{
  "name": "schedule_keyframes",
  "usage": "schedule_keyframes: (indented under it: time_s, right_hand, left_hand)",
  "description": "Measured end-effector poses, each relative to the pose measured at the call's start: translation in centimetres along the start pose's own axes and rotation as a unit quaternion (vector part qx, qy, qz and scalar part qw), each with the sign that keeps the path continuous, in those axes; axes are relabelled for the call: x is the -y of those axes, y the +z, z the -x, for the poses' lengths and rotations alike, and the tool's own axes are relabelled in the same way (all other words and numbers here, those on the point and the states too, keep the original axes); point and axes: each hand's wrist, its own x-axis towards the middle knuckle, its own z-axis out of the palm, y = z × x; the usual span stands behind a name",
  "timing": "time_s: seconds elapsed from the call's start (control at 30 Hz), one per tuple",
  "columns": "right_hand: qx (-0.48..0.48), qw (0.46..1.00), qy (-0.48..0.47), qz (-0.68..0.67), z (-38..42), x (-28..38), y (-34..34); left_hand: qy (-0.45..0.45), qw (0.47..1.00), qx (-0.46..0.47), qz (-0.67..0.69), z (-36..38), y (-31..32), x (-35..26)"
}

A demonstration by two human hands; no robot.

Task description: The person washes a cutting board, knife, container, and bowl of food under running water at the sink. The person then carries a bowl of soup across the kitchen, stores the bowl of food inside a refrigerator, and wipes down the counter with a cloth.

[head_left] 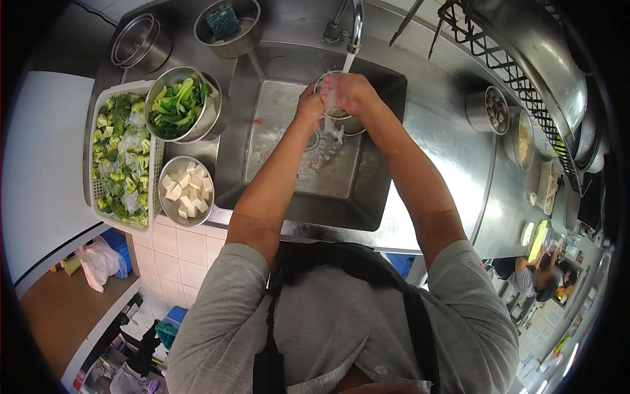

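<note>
Over the sink (302, 177), under a running faucet (355, 33), both my hands are at a round metal bowl (342, 113). My left hand (311, 105) is closed on the bowl's left side. My right hand (351, 92) reaches over the bowl from the right, its fingers in the water stream and smeared by splash. Water spills from the bowl into the sink. Another metal rim shows just below the bowl, partly hidden. What lies inside the bowl is hard to make out.
To the left are a basket of broccoli (155, 190), a bowl of leafy greens (177, 105) and a bowl of white cubes (195, 213). A pot with a green scouring pad (223, 23) stands behind. Containers (487, 108) and a wire rack (518, 72) line the right. Another person (535, 279) is far right.
</note>
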Motion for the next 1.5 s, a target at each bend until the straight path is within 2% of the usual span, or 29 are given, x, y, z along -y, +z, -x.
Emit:
schedule_keyframes:
  time_s: [0.03,0.13,0.27,0.33,0.43,0.63,0.87,1.17,1.27,1.33,1.5]
  right_hand:
    - [0.008,1.000,-0.014,0.009,-0.2,-0.3,-0.2]
    - [0.004,0.997,-0.021,0.068,-0.8,-0.7,-0.7]
    - [-0.011,0.997,-0.007,0.078,-0.8,-0.7,-0.7]
    - [-0.016,0.990,-0.024,0.139,-0.1,-0.5,-0.5]
    - [-0.016,0.987,-0.030,0.159,0.0,-0.6,-0.4]
    - [-0.001,0.992,-0.020,0.122,0.0,-0.8,-0.8]
    - [-0.001,0.991,-0.028,0.127,0.3,-1.0,-0.3]
    - [-0.018,0.993,-0.016,0.115,0.7,-1.7,0.2]
    - [-0.031,0.991,-0.008,0.133,0.9,-1.6,0.3]
    - [-0.028,0.991,-0.016,0.129,0.8,-1.8,0.0]
    - [-0.023,0.994,-0.022,0.103,0.0,-2.3,-0.5]
  left_hand:
    - [0.038,0.999,0.034,0.015,-0.2,-0.4,0.2]
    - [0.009,0.999,-0.003,-0.033,1.0,-0.1,-0.9]
    - [0.004,1.000,-0.011,-0.028,2.0,-0.4,-1.8]
    - [0.012,0.999,-0.021,-0.036,1.7,-1.0,-1.1]
    - [0.015,0.999,-0.021,-0.037,1.3,-1.7,-0.4]
    - [-0.024,0.996,-0.060,-0.066,1.3,-3.2,-0.1]
    - [-0.020,0.996,-0.078,-0.042,3.5,-3.4,-1.4]
    - [-0.003,0.995,-0.072,-0.063,3.1,-6.2,0.1]
    - [-0.009,0.997,-0.069,-0.035,3.7,-6.0,-0.4]
    - [-0.031,0.994,-0.101,-0.032,3.9,-5.7,-0.8]
    - [-0.022,0.994,-0.099,-0.048,3.8,-5.7,-0.7]
